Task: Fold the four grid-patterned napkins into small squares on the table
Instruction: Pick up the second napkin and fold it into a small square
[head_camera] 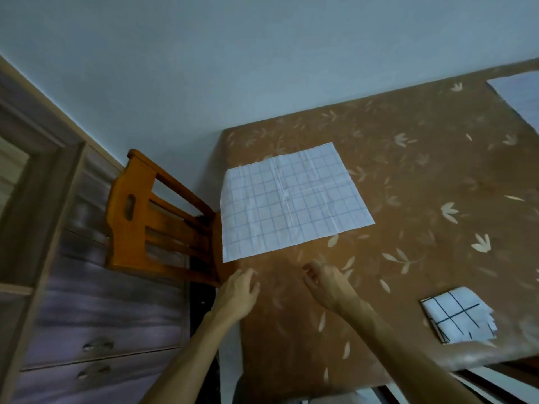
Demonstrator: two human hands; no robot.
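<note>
- Unfolded napkin (291,199): lies flat and creased on the bench (408,258), toward its left edge.
- Folded napkins (458,319): stacked at the right near edge.
- Left hand (239,290) and right hand (326,284): empty, fingers loosely curled, near the unfolded napkin without touching it.

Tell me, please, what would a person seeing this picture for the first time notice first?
The eye goes first to the large unfolded grid napkin, lying flat near the left edge of the brown leaf-patterned table. Just below it, the left hand and right hand reach toward it, both empty and not touching it. A small folded napkin pile sits near the table's front right edge, and an orange wooden chair stands at the left.
</note>
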